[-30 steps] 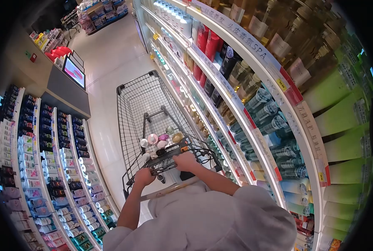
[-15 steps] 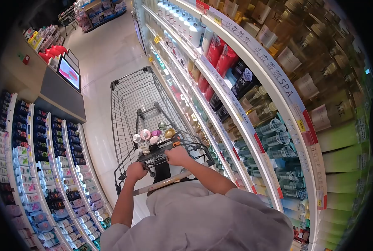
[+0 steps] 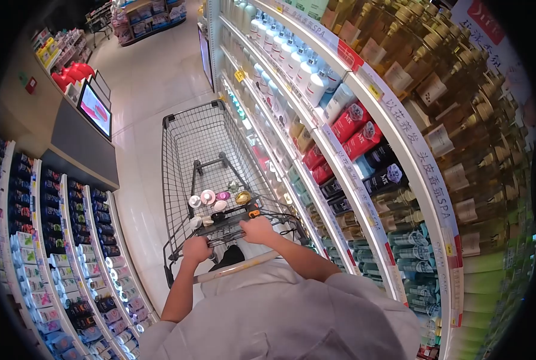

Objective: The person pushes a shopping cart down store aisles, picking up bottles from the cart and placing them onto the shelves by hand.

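Note:
A grey wire shopping cart (image 3: 193,110) stands in front of me, pointing up the aisle. My left hand (image 3: 196,249) is closed around the dark bar at its near end. To the right, my right hand (image 3: 257,230) grips the same end, just below an orange-and-black fitting (image 3: 254,213). A pale bar (image 3: 236,267) crosses between my forearms, close to my body. At the near end of the basket are several small items with round tops: a pink one (image 3: 208,197), a purple one (image 3: 223,196), a gold one (image 3: 242,197) and white ones (image 3: 194,201). Their kind is unclear.
Close on my right, a tall lit shelf (image 3: 394,114) holds pump bottles (image 3: 316,87) and red tubes (image 3: 362,139). Another stocked shelf (image 3: 63,240) runs along the left, beside a counter with a screen (image 3: 95,110). A display stand (image 3: 151,24) is farther up the floor.
The cart and I have moved forward along the aisle; shelf goods on both sides have slid toward me. Both hands keep their hold, and the items remain in the basket.

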### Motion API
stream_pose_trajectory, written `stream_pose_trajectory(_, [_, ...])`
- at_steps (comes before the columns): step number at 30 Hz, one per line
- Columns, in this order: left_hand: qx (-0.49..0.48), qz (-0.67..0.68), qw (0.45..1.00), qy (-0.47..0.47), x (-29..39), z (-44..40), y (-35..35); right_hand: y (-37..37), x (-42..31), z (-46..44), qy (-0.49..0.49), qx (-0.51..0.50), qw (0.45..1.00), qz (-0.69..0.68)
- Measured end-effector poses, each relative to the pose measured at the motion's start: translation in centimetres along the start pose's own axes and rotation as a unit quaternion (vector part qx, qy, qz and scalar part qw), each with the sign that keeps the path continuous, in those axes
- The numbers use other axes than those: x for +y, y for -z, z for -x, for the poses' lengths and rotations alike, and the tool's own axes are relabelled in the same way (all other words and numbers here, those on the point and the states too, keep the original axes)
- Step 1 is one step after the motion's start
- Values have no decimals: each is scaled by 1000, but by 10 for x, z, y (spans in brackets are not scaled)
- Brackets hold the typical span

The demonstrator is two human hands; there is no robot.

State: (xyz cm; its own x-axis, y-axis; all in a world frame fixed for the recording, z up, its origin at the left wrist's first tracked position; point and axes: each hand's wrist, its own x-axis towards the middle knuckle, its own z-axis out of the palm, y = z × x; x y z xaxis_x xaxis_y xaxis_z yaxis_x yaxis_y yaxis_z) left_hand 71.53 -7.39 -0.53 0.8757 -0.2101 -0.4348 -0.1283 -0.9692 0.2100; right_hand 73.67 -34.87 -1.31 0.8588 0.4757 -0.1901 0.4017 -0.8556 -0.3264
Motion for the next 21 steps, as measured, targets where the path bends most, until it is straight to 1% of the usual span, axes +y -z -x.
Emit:
stream_pose_trajectory(3, [-4,17,1000,3,-15,-27,20,12,0,-36,-21,-19,1000,7])
stream_pose_trajectory(6, [-5,17,1000,-3,-28,-53,38,18,4,-66,-24,6,1000,13])
stream_pose_trajectory(9, [-8,21,1000,2,-35,-74,57,24,9,-95,-33,5,999,14])
stream_pose_trajectory(14, [-11,-2,1000,-19,-60,-115,84,43,14,-144,-27,9,999,17])
stream_pose_trajectory(21, [2,-1,1000,-11,-86,-167,114,64,23,-204,-13,3,1000,6])
